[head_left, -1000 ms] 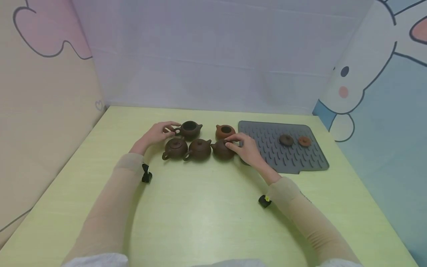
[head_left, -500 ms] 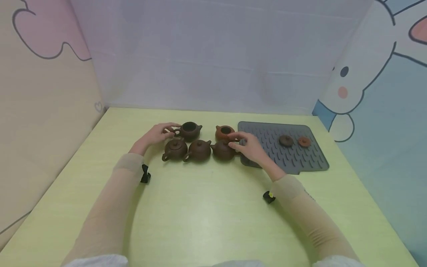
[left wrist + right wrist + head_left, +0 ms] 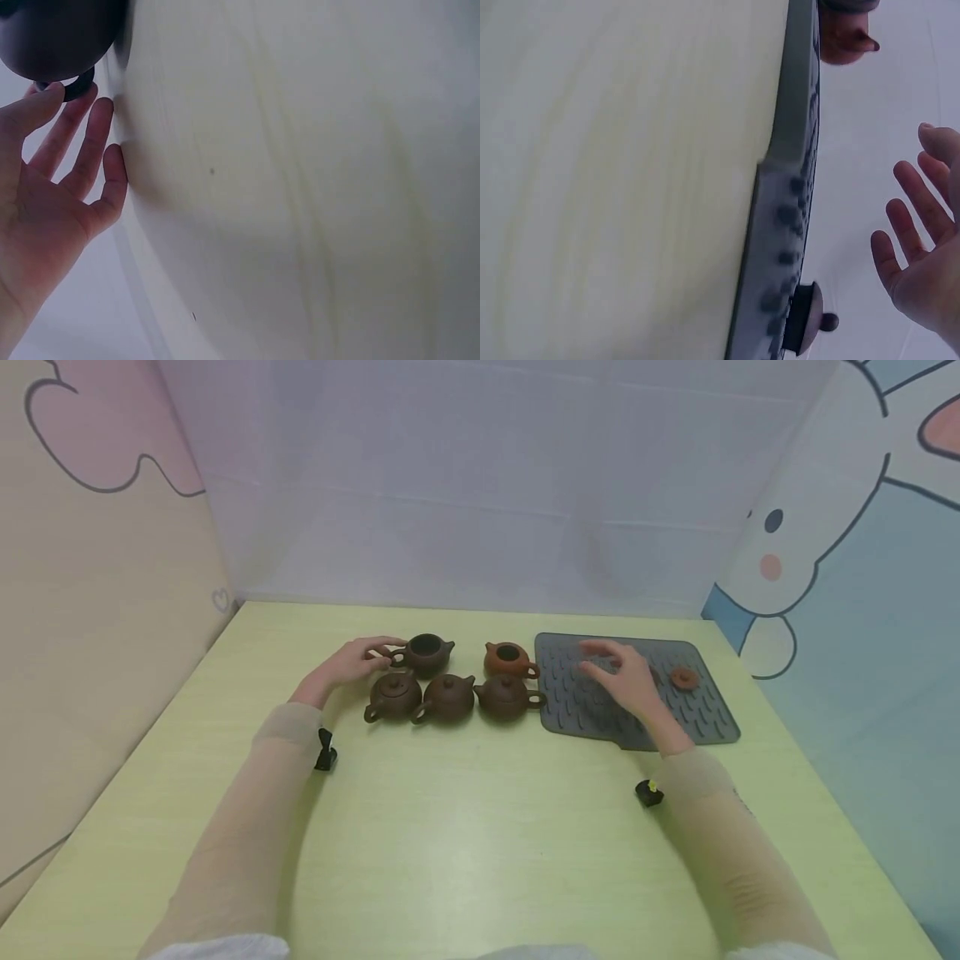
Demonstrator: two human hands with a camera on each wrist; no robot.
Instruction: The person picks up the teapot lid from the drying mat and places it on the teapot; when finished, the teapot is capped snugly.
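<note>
Fingers (image 3: 921, 201) spread, right hand (image 3: 626, 678) has quit a round lidded brown teapot (image 3: 502, 699), seemingly settled (left hand (image 3: 347, 662) pinches lidless dark-brown teapot (image 3: 429, 667)).

Place booth-like, screened; room type undeterminable. Evidence: pale table (image 3: 450, 843) under left hand (image 3: 345, 663), creased cloth backdrop (image 3: 480, 485) beyond it, cartoon-printed wall (image 3: 870, 610) right of right hand (image 3: 630, 681).
</note>
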